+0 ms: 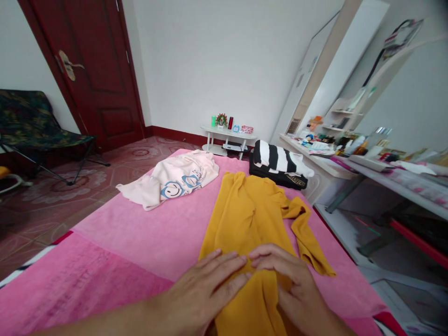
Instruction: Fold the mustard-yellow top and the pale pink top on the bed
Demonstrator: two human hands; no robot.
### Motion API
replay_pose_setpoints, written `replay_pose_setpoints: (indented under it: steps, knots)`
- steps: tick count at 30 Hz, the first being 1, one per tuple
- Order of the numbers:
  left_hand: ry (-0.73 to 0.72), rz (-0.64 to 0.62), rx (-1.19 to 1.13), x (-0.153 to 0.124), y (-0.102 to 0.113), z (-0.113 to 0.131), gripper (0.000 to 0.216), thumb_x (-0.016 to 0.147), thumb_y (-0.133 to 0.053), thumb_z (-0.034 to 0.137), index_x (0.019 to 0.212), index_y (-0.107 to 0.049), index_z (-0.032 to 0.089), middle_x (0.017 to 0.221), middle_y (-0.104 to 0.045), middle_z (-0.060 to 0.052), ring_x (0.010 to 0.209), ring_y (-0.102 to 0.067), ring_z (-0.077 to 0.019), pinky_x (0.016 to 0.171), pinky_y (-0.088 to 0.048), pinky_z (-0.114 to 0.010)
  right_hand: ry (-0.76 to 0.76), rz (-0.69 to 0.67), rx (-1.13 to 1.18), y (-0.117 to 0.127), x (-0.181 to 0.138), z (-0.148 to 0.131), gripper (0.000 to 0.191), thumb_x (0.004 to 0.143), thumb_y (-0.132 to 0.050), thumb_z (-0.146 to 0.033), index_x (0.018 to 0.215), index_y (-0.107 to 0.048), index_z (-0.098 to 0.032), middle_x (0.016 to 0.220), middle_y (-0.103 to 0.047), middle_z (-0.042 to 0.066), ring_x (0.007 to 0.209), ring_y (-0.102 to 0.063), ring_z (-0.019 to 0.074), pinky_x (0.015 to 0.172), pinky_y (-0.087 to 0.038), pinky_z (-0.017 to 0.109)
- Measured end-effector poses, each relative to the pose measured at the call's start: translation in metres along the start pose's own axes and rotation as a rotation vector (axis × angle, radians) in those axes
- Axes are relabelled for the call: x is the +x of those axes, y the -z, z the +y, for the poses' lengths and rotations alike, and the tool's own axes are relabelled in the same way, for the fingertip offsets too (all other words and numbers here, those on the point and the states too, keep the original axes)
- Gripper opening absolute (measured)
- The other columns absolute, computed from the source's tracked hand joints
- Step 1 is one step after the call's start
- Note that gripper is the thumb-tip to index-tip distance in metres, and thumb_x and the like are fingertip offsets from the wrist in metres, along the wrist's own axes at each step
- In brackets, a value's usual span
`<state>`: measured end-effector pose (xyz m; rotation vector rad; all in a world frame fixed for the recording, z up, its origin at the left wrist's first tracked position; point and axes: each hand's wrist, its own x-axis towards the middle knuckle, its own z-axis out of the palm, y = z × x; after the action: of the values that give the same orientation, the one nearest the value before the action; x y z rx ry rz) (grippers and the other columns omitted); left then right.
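We've got the yellow garment point(241, 219) spread lengthwise on the bed point(147, 247), right of middle, from close to the far edge down past the bottom of our view. Left hand point(210, 284): grip released, fingers laid flat across the cloth. Right hand point(294, 284): fingers curled over a raised fold; we can't tell whether that grip is pinching. Fingertips of both hands nearly meet over the garment. Its one visible loose sleeve point(311, 245) bends out to the right, cuff just inside the bed's right edge, so we see only a narrow pink strip on that side. Left side is roomier: a wide stretch of pink blanket runs to the left edge. Pale pink garment point(182, 179) lies by the far left corner, sleeve end reaching the left edge. Black-and-white striped garment point(276, 156) sits on a black folded item point(273, 177) at the far right corner, just beyond the yellow one. White dressing table point(315, 161) stands close beside that corner.
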<state>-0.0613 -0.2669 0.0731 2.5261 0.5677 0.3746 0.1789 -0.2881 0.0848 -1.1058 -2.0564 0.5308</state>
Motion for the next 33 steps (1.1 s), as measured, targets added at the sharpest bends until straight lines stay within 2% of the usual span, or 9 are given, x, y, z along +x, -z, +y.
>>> replay_pose_setpoints:
  steps: [3, 8, 11, 14, 16, 21, 26, 29, 33]
  knots:
    - [0.037, 0.182, 0.016, 0.004, -0.016, -0.004, 0.097, 0.073, -0.065, 0.022, 0.147, -0.003, 0.037, 0.152, -0.024, -0.004, 0.135, -0.029, -0.0290, 0.112, -0.023, -0.046, -0.085, 0.086, 0.120, -0.008, 0.007, -0.006, 0.021, 0.080, -0.045, -0.010, 0.082, -0.063, -0.021, 0.087, -0.066, 0.005, 0.083, -0.063, 0.0152, 0.074, -0.050, 0.024]
    - [0.072, 0.272, -0.396, 0.016, -0.002, -0.005, 0.045, 0.077, -0.062, 0.033, 0.122, -0.057, 0.032, 0.119, -0.062, -0.004, 0.106, -0.057, -0.0249, 0.092, -0.046, -0.035, -0.120, 0.081, 0.173, -0.013, 0.008, -0.005, 0.018, 0.078, -0.049, -0.014, 0.083, -0.064, -0.021, 0.084, -0.066, 0.003, 0.079, -0.062, 0.0158, 0.071, -0.048, 0.025]
    - [0.333, 0.274, -0.857, 0.027, 0.003, -0.015, 0.025, 0.078, -0.059, 0.041, 0.090, -0.067, 0.021, 0.090, -0.068, -0.006, 0.083, -0.063, -0.0211, 0.076, -0.051, -0.033, -0.372, 0.140, 0.293, -0.020, 0.007, 0.015, 0.007, 0.073, -0.056, -0.022, 0.074, -0.062, -0.018, 0.069, -0.062, 0.001, 0.065, -0.058, 0.0152, 0.059, -0.044, 0.024]
    - [0.733, 0.186, -1.227, 0.037, -0.005, -0.034, 0.041, 0.073, -0.058, 0.055, 0.083, -0.061, 0.016, 0.074, -0.065, -0.005, 0.061, -0.060, -0.0152, 0.062, -0.051, -0.031, -0.594, 0.078, 0.490, -0.027, 0.007, 0.041, 0.019, 0.071, -0.060, -0.036, 0.070, -0.057, -0.017, 0.059, -0.054, -0.002, 0.054, -0.049, 0.0124, 0.053, -0.040, 0.023]
    - [0.852, 0.146, -1.294, 0.039, -0.009, -0.043, 0.048, 0.068, -0.062, 0.060, 0.085, -0.058, 0.015, 0.071, -0.064, -0.003, 0.054, -0.058, -0.0118, 0.058, -0.051, -0.029, -0.657, 0.029, 0.493, -0.029, 0.007, 0.052, 0.029, 0.072, -0.060, -0.045, 0.067, -0.052, -0.017, 0.056, -0.047, -0.004, 0.052, -0.043, 0.0100, 0.050, -0.036, 0.021]
    - [0.753, 0.093, -1.130, 0.035, -0.011, -0.044, 0.049, 0.061, -0.072, 0.056, 0.082, -0.058, 0.014, 0.066, -0.063, -0.001, 0.054, -0.057, -0.0092, 0.056, -0.049, -0.023, -0.658, -0.014, 0.317, -0.024, 0.002, 0.055, 0.044, 0.076, -0.053, -0.055, 0.057, -0.033, -0.021, 0.055, -0.023, -0.007, 0.051, -0.024, 0.0075, 0.048, -0.019, 0.022]
    - [0.735, -0.017, -0.953, 0.028, -0.007, -0.054, 0.038, 0.067, -0.068, 0.049, 0.077, -0.053, 0.015, 0.060, -0.061, 0.000, 0.048, -0.058, -0.0121, 0.048, -0.045, -0.023, -0.677, -0.176, 0.182, -0.016, -0.011, 0.046, 0.041, 0.082, -0.046, -0.046, 0.054, -0.027, -0.022, 0.052, -0.022, -0.007, 0.048, -0.026, 0.0087, 0.047, -0.019, 0.024]
    - [0.646, 0.146, -0.631, 0.031, 0.004, -0.062, 0.026, 0.074, -0.062, 0.038, 0.088, -0.054, 0.018, 0.069, -0.063, -0.001, 0.055, -0.060, -0.0145, 0.052, -0.045, -0.025, -0.524, -0.114, -0.164, -0.005, -0.010, 0.038, 0.036, 0.083, -0.049, -0.038, 0.054, -0.038, -0.021, 0.059, -0.043, -0.003, 0.056, -0.044, 0.0122, 0.055, -0.032, 0.026]
    - [0.353, 0.383, -0.170, 0.056, 0.017, -0.052, 0.026, 0.080, -0.053, 0.024, 0.105, -0.058, 0.021, 0.099, -0.064, -0.006, 0.092, -0.060, -0.0193, 0.083, -0.047, -0.030, -0.217, 0.169, -0.528, -0.006, 0.007, 0.033, 0.010, 0.081, -0.054, -0.025, 0.090, -0.058, -0.022, 0.111, -0.057, 0.008, 0.100, -0.054, 0.0232, 0.085, -0.040, 0.037]
